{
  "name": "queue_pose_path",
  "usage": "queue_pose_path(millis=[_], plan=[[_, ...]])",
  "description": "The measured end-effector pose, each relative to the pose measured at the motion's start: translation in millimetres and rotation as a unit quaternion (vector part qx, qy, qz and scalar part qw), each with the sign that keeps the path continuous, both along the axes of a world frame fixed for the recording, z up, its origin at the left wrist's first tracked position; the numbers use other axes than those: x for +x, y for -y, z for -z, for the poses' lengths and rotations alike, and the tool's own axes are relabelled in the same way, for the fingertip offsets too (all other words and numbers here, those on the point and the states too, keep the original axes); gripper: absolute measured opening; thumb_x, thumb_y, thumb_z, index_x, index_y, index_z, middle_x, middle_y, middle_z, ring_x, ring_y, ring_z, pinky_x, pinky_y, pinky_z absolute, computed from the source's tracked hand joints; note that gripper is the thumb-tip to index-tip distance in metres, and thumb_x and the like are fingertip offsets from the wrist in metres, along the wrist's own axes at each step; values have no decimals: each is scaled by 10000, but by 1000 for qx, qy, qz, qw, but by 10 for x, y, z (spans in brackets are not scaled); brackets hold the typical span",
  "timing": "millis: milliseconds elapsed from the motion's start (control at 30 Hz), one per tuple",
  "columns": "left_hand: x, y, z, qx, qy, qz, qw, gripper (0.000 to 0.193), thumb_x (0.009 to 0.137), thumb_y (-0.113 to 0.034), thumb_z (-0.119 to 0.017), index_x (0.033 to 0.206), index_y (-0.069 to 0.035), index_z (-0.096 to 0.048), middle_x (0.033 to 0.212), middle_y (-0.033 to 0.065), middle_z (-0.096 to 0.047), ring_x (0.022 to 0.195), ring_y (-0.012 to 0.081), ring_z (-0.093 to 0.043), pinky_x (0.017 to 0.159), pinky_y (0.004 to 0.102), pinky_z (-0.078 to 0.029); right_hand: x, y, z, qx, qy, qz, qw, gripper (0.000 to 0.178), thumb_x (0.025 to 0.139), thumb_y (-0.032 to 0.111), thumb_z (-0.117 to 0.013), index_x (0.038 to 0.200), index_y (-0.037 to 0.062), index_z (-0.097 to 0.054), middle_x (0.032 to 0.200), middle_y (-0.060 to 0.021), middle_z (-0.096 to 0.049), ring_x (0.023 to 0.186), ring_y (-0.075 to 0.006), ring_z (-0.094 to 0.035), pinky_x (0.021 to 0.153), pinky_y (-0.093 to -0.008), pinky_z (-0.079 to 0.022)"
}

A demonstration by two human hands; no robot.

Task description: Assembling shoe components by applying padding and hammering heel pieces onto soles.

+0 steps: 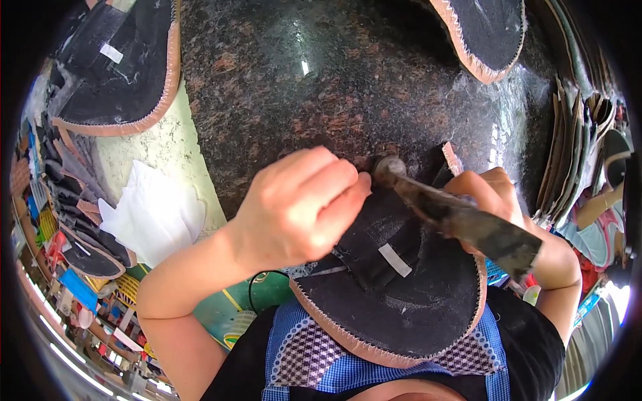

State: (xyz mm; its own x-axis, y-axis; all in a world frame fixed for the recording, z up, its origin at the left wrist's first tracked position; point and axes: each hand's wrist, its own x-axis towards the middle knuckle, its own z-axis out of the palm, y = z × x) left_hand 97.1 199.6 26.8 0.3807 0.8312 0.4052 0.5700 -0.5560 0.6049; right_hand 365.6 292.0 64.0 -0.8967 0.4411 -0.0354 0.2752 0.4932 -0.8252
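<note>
while left hand (301,207) pins black sole (401,287), right hand (491,197) grip holds hammer (461,220)

Glossy speckled polished-stone desk (321,87), matt black felt-like sole piece (414,294) w/ rough tan stitched edge, dull worn metal hammer (468,224), crumpled white paper (157,214)

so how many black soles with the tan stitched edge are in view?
4 clear ones: sole under the hands; upper-left sole; top-right sole; lower-left sole by the left pile. That pile and the right-edge stack may hide more.
</note>
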Motion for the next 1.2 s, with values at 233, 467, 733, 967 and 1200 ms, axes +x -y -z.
queue_pose_path(millis=[233, 467, 733, 967, 1200], plan=[[-98, -62, 32, -60, 31, -21, 997, 280, 605, -28, -870, 852, 9, -744, 830, 65, -638, 716, 240, -615, 601, 332, -520, 55, -13, 94, 18, 8, -45, 999, 266, 807, 140, -789, 965, 25, -609, 640, -68, -609, 503, -221, -632, 445, -354, -451], [29, 128, -30, -22, -19, -37, 999, 266, 618, 6, -736, 880, 53, -731, 834, 92, -634, 744, 244, -636, 600, 313, -536, -67, -13, 10, 16, 29, -37, 999, 494, 670, 364, -887, 889, 3, -630, 661, -63, -596, 468, -266, -577, 505, -394, -469], [-31, 119, -43, -67, 15, -71, 995, 304, 629, -7, -862, 909, 4, -744, 824, 64, -643, 764, 242, -636, 636, 344, -542, -60, -33, 41, 83, -15, -63, 994, 253, 778, 162, -754, 910, 25, -585, 600, -72, -542, 500, -294, -598, 462, -388, -464], [171, 319, -50, -26, -17, -132, 991, 275, 641, 6, -785, 912, 13, -745, 850, 75, -636, 783, 243, -644, 653, 348, -546, -253, -84, -258, 129, -41, -21, 990, 308, 753, 196, -818, 882, 13, -605, 596, -57, -576, 447, -240, -604, 417, -373, -457], [26, 246, -81, -81, 9, -95, 992, 229, 677, 11, -803, 896, 0, -736, 847, 58, -640, 750, 232, -626, 617, 328, -511, -111, -29, 29, 119, -16, -75, 990, 239, 758, 145, -731, 897, 41, -566, 584, -59, -539, 466, -283, -589, 435, -390, -462]])
